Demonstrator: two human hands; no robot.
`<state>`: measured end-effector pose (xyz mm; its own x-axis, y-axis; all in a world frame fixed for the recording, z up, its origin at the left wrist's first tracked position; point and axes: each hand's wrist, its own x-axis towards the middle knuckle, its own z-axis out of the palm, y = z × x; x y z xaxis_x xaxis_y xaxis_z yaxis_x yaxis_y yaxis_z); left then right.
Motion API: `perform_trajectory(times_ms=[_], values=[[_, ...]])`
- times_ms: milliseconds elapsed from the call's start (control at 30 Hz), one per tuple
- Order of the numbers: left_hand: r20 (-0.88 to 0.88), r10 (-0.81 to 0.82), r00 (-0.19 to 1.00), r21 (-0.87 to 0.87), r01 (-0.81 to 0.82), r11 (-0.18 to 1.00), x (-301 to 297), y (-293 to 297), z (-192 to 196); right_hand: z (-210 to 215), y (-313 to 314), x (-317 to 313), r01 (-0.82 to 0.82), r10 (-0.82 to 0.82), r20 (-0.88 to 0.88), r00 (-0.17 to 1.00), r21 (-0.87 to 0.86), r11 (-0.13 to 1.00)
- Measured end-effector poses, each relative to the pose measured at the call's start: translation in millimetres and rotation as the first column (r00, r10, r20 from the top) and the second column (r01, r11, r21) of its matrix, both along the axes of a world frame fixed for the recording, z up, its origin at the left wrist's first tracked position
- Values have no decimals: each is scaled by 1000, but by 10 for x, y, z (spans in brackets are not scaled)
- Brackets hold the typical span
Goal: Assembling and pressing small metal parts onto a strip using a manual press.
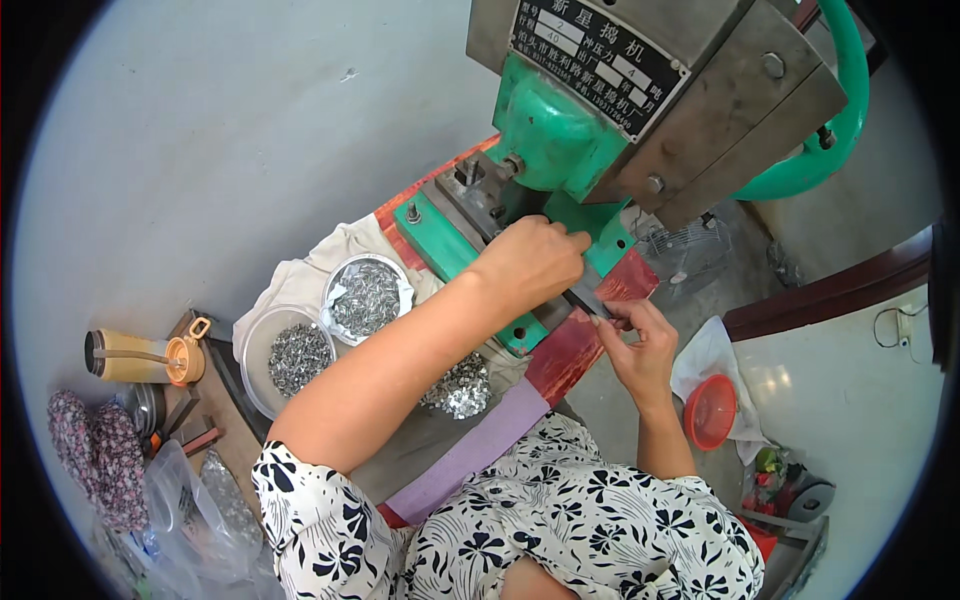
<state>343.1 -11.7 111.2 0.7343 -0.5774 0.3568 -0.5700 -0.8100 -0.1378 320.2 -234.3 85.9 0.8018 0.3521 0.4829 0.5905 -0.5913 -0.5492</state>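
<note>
A green and grey punch press (pixel 565 130) stands in front of me, bolted down by its green base (pixel 440 235). My left hand (pixel 535 260) is at the opening under the press head, fingers curled downward; what they hold is hidden behind the hand. To its right and nearer to me, my right hand (pixel 640 345) pinches the near end of a thin grey metal strip (pixel 587 297) between thumb and fingers. The strip runs from there toward the press, beside my left hand.
Left of the press stand a bowl of shiny metal pieces (pixel 365 300) and a clear tub of small metal parts (pixel 300 358). Loose metal pieces (pixel 465 388) lie behind my left forearm. A yellow bottle (pixel 135 357) is far left; a red basin (pixel 710 412) is at right.
</note>
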Motion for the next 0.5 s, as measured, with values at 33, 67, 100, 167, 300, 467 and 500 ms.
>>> perform_trajectory(times_ms=[33, 67, 100, 167, 300, 467, 500], values=[[-21, 6, 1000, 21, -6, 1000, 7, -9, -10, -10, -1, -1, 0, 0, -5, 1000, -3, 1000], [-26, 7, 1000, 19, -6, 1000, 0, -17, -17, -26, -3, -6, 5, -5, -16, 1000, 9, 1000], [-29, 32, 999, 23, -32, 999, -8, -23, -17, -41, -3, -11, 9, -8, -26, 1000, 20, 1000], [-36, 56, 998, 28, -55, 998, -43, -19, 13, -59, 40, 29, -11, 12, -31, 999, 21, 1000], [-39, 72, 997, -23, -73, 997, -272, -21, -21, -143, 176, 153, -70, 70, 3, 998, 22, 997], [27, 138, 990, -207, -129, 970, -513, -6, -371, -221, 334, 186, -73, 74, -22, 997, 47, 996], [-49, 163, 985, -202, -170, 964, -537, 11, -385, -227, 365, 203, -73, 75, -35, 997, 57, 996]])
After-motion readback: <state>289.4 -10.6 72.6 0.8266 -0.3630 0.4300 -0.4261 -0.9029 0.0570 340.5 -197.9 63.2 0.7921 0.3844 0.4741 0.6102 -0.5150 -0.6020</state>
